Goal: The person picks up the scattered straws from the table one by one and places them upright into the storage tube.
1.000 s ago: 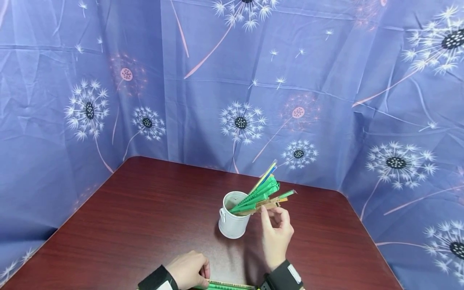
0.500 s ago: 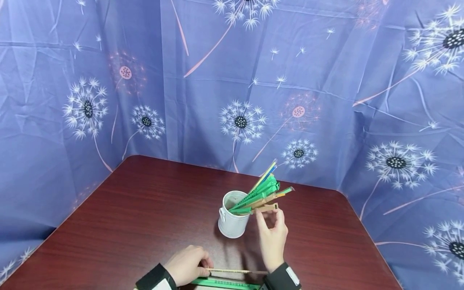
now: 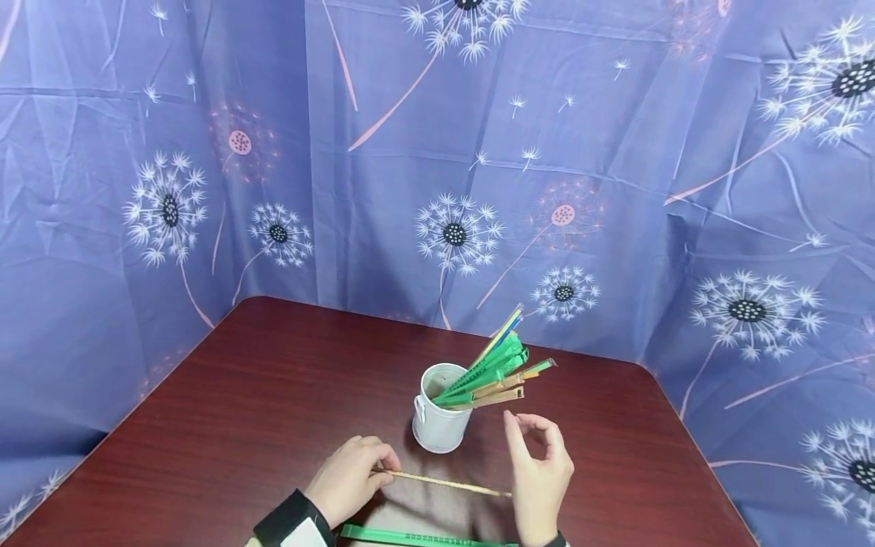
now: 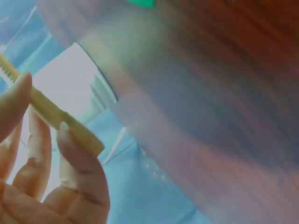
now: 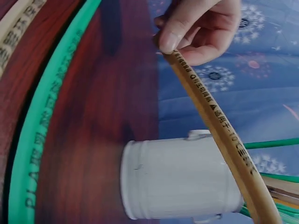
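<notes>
My left hand (image 3: 352, 475) pinches one end of a thin straw in a brown paper wrapper (image 3: 451, 484), holding it above the table. Printed lettering runs along that wrapper in the right wrist view, where the same straw (image 5: 224, 135) slants past the pail. Thumb and fingertips grip it near its end in the left wrist view. My right hand (image 3: 540, 479) is beside the straw's other end, thumb and fingers loosely curved with nothing visible between them. A small white pail (image 3: 439, 425) stands beyond both hands. Green-wrapped straws (image 3: 481, 376) and brown-wrapped straws (image 3: 499, 396) lean rightward out of it.
A green-wrapped straw (image 3: 424, 538) lies on the dark red table (image 3: 273, 395) near the front edge. Beside it in the right wrist view is a beige printed wrapper (image 5: 16, 35). Blue dandelion-print cloth (image 3: 383, 190) hangs behind the table.
My left hand has lifted the brown-wrapped straw up and away from the green one at the front. My right hand has come away from the brown straw in the pail, which stays there.
</notes>
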The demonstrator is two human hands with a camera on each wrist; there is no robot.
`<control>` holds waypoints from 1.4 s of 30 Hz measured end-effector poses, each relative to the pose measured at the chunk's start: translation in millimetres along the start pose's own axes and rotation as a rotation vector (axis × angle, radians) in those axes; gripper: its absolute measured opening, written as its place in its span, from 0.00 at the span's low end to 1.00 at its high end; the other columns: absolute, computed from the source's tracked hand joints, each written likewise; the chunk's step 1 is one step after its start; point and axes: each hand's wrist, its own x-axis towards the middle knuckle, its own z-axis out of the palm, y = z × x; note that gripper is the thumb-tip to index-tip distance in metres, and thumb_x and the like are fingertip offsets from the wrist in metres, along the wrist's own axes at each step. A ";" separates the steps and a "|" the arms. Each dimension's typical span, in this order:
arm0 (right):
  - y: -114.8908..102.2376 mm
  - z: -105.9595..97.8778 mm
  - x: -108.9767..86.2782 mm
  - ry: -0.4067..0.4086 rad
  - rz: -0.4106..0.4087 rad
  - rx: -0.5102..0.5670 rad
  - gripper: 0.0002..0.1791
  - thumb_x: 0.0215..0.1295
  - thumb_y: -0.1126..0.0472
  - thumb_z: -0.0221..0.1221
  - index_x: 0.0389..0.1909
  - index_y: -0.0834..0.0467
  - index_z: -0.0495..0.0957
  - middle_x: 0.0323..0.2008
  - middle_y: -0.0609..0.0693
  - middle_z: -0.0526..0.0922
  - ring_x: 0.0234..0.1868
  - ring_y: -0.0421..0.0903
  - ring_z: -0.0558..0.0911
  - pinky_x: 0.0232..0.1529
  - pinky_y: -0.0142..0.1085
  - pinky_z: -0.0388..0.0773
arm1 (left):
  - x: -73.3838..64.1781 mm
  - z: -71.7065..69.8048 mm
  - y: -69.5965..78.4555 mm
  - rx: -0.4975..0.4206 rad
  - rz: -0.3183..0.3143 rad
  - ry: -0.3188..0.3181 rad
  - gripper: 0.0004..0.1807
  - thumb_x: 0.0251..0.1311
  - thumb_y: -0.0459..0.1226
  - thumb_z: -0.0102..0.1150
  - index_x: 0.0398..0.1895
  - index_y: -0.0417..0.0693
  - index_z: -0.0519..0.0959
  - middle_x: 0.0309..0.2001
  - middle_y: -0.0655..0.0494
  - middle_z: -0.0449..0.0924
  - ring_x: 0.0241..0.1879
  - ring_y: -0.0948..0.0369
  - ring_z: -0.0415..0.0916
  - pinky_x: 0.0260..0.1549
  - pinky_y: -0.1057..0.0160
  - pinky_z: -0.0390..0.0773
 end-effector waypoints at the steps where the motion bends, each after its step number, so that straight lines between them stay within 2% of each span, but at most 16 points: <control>1: -0.9 -3.3 0.7 -0.005 0.029 -0.003 0.09 0.55 0.63 0.70 0.31 0.65 0.84 0.25 0.48 0.86 0.28 0.35 0.80 0.36 0.24 0.71 | 0.1 -0.4 -0.1 -0.012 -0.001 0.008 0.05 0.50 0.39 0.70 0.27 0.58 0.82 0.30 0.68 0.78 0.32 0.68 0.71 0.31 0.61 0.75; 3: -5.2 -10.1 1.8 -0.022 0.099 0.020 0.09 0.56 0.62 0.70 0.31 0.66 0.84 0.25 0.46 0.85 0.29 0.36 0.80 0.36 0.24 0.71 | 0.7 -0.3 0.2 -0.049 -0.012 0.021 0.05 0.50 0.38 0.70 0.27 0.58 0.82 0.29 0.69 0.78 0.32 0.69 0.71 0.32 0.61 0.76; 5: -10.2 -15.7 2.0 -0.058 0.152 0.101 0.10 0.57 0.64 0.69 0.34 0.68 0.84 0.27 0.43 0.87 0.31 0.36 0.83 0.36 0.23 0.73 | 1.6 0.1 0.5 -0.097 -0.009 0.050 0.05 0.51 0.38 0.70 0.28 0.57 0.82 0.29 0.69 0.77 0.31 0.70 0.72 0.32 0.62 0.77; 7: -15.2 -19.3 0.5 -0.123 0.170 0.251 0.10 0.59 0.69 0.66 0.40 0.71 0.81 0.31 0.45 0.89 0.33 0.38 0.85 0.38 0.24 0.77 | 2.8 0.6 1.7 -0.149 0.002 0.093 0.05 0.51 0.36 0.70 0.29 0.55 0.83 0.29 0.68 0.78 0.31 0.70 0.73 0.31 0.62 0.78; 11: -23.8 -19.6 -5.9 -0.273 0.174 0.591 0.14 0.60 0.79 0.59 0.48 0.73 0.77 0.37 0.54 0.89 0.37 0.47 0.89 0.38 0.35 0.84 | 7.2 1.3 10.5 -0.257 0.024 0.162 0.04 0.52 0.34 0.69 0.31 0.52 0.84 0.31 0.66 0.80 0.31 0.71 0.75 0.30 0.64 0.80; 14: -29.7 -17.1 -8.8 -0.305 0.199 0.702 0.13 0.58 0.82 0.57 0.44 0.73 0.79 0.36 0.58 0.89 0.34 0.49 0.89 0.34 0.41 0.85 | 10.8 1.1 21.1 -0.325 0.033 0.166 0.04 0.54 0.34 0.68 0.32 0.51 0.85 0.31 0.65 0.81 0.32 0.71 0.76 0.29 0.65 0.80; 18: -37.1 -15.1 -8.3 -0.240 0.189 0.714 0.10 0.57 0.82 0.59 0.35 0.69 0.83 0.31 0.57 0.89 0.27 0.48 0.89 0.31 0.39 0.85 | 15.4 0.4 34.3 -0.373 0.048 0.155 0.03 0.56 0.37 0.67 0.34 0.51 0.85 0.32 0.66 0.81 0.32 0.73 0.76 0.28 0.66 0.79; 21: -41.5 -15.6 -3.5 -0.175 0.172 0.716 0.09 0.57 0.82 0.59 0.34 0.68 0.83 0.29 0.56 0.89 0.24 0.48 0.88 0.31 0.37 0.85 | 20.6 1.2 39.8 -0.360 0.057 0.171 0.05 0.56 0.38 0.68 0.35 0.51 0.85 0.32 0.66 0.82 0.33 0.72 0.75 0.29 0.66 0.79; 24: -44.5 -15.9 5.8 -0.093 0.152 0.701 0.08 0.56 0.81 0.61 0.34 0.69 0.82 0.27 0.56 0.88 0.22 0.47 0.87 0.30 0.36 0.84 | 30.0 4.2 39.6 -0.257 0.062 0.233 0.11 0.53 0.40 0.70 0.40 0.49 0.84 0.39 0.62 0.83 0.39 0.66 0.75 0.37 0.61 0.79; 27: -44.4 -15.4 17.6 -0.011 0.110 0.738 0.07 0.55 0.83 0.61 0.33 0.72 0.80 0.26 0.57 0.88 0.22 0.48 0.87 0.29 0.37 0.84 | 46.0 6.8 34.6 -0.139 0.059 0.298 0.24 0.49 0.41 0.73 0.50 0.42 0.80 0.50 0.52 0.81 0.50 0.54 0.74 0.49 0.52 0.76; 29: -44.3 -14.0 25.8 0.047 0.101 0.750 0.08 0.54 0.83 0.62 0.32 0.71 0.79 0.25 0.57 0.87 0.22 0.48 0.87 0.28 0.38 0.84 | 59.1 7.5 30.6 -0.107 0.047 0.305 0.33 0.47 0.41 0.74 0.57 0.38 0.77 0.57 0.44 0.77 0.57 0.47 0.71 0.56 0.47 0.73; 31: -42.9 -12.7 33.1 0.085 0.089 0.773 0.08 0.53 0.83 0.62 0.31 0.72 0.78 0.24 0.58 0.87 0.22 0.49 0.87 0.28 0.38 0.84 | 71.7 8.8 27.9 -0.113 0.025 0.258 0.40 0.47 0.41 0.74 0.64 0.34 0.72 0.64 0.39 0.72 0.63 0.41 0.67 0.60 0.43 0.69; 33: -41.1 -11.2 39.0 0.117 0.087 0.791 0.07 0.52 0.84 0.62 0.31 0.73 0.78 0.24 0.58 0.86 0.22 0.49 0.87 0.28 0.38 0.85 | 82.1 12.1 26.9 -0.123 0.001 0.177 0.46 0.48 0.41 0.74 0.70 0.33 0.67 0.69 0.34 0.66 0.67 0.37 0.63 0.63 0.40 0.67; 35: -38.8 -10.4 43.6 0.137 0.081 0.805 0.08 0.52 0.85 0.61 0.31 0.73 0.78 0.23 0.59 0.86 0.22 0.49 0.87 0.28 0.38 0.85 | 89.8 16.1 27.5 -0.124 -0.019 0.090 0.48 0.50 0.42 0.73 0.73 0.33 0.62 0.73 0.31 0.61 0.70 0.35 0.60 0.64 0.39 0.66; 37: -36.1 -10.0 47.9 0.130 0.073 0.813 0.08 0.52 0.84 0.61 0.30 0.73 0.78 0.24 0.59 0.86 0.23 0.49 0.87 0.29 0.38 0.85 | 94.9 20.2 29.3 -0.097 -0.034 0.039 0.50 0.51 0.43 0.72 0.74 0.33 0.60 0.73 0.29 0.59 0.69 0.34 0.60 0.62 0.39 0.68; 42: -26.7 -7.2 57.1 0.051 0.048 0.795 0.06 0.54 0.82 0.62 0.31 0.72 0.78 0.25 0.58 0.87 0.23 0.48 0.87 0.30 0.37 0.85 | 98.8 24.4 35.5 -0.006 -0.081 0.074 0.54 0.45 0.49 0.75 0.74 0.34 0.62 0.69 0.32 0.67 0.59 0.37 0.68 0.52 0.45 0.77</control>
